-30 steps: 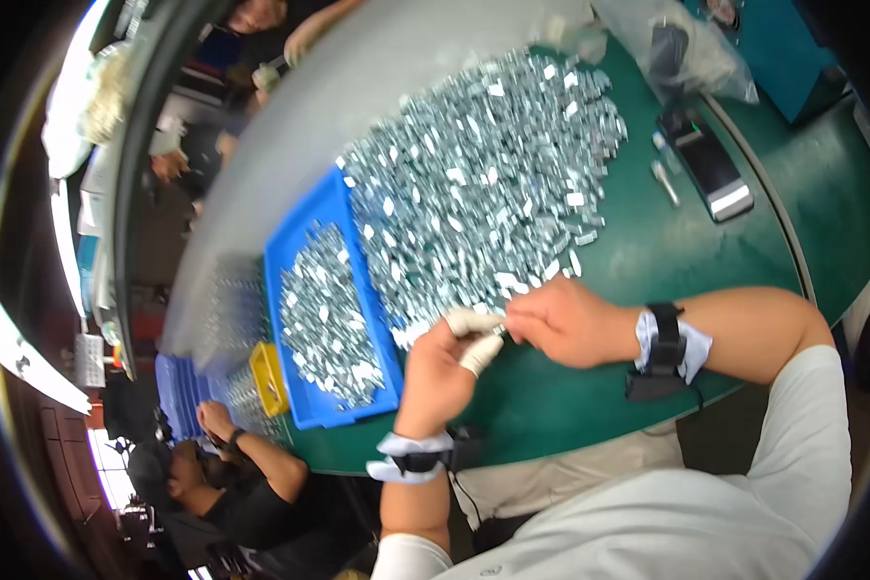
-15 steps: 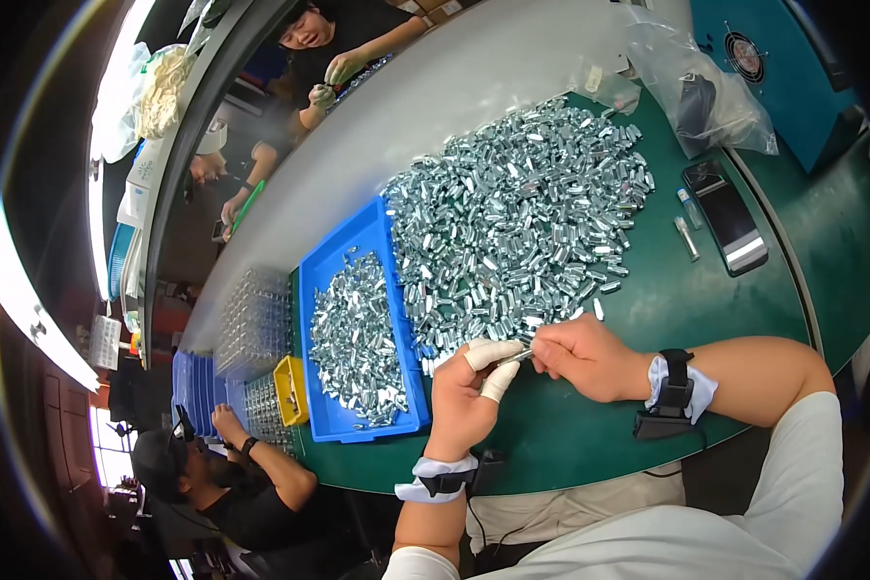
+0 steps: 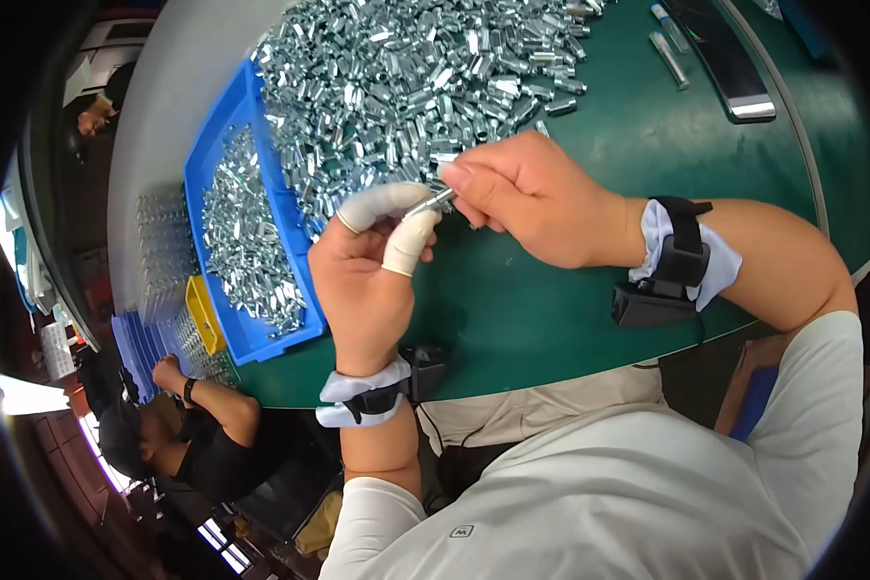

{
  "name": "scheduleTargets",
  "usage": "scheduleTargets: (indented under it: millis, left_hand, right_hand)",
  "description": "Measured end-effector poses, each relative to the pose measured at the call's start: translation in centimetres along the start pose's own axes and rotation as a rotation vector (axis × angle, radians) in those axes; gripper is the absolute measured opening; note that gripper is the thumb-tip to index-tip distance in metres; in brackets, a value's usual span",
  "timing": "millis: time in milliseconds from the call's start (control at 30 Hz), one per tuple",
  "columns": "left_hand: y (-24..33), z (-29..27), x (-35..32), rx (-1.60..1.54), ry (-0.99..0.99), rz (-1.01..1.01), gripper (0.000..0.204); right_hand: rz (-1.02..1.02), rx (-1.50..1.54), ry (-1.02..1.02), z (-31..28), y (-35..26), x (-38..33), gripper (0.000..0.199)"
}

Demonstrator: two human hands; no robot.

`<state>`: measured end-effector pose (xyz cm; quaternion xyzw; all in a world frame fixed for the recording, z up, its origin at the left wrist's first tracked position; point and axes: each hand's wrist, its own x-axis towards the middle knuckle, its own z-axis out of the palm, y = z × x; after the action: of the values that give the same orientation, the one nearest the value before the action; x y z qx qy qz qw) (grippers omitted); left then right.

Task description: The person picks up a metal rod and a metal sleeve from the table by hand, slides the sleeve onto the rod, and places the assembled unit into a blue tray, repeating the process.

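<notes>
Left hand: thumb and forefinger wear white cots; its fingers pinch one end of a small metal piece.
Right hand: fingers closed narrow on the piece's other end.
Metal piece: held between both hands, above the green worktop.
Heap of metal parts: just beyond the fingertips.
Blue tray: left of the fingers, holding more parts.

A green table carries a heap of small metal parts beyond the hands and a blue tray left of them.
</notes>
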<state>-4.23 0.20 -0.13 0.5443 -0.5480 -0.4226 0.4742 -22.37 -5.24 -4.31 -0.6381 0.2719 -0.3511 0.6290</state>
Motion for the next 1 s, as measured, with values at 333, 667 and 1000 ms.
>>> scheduleTargets:
  millis: [333,667,1000]
  left_hand:
    - [0.0,-0.3,-1.7,0.064,0.027,0.104,0.017]
    - [1.4,-1.6,-2.8,0.335,0.065,0.184,0.016]
    - [1.3,-7.0,-3.8,0.591,0.301,0.188,0.023]
  right_hand:
    - [-0.108,-0.013,-0.048,0.0,0.1,-0.5,0.041]
    - [-0.016,0.050,-0.108,0.4,0.7,-0.5,0.039]
    - [-0.015,0.123,-0.047,0.3,0.8,-0.1,0.036]
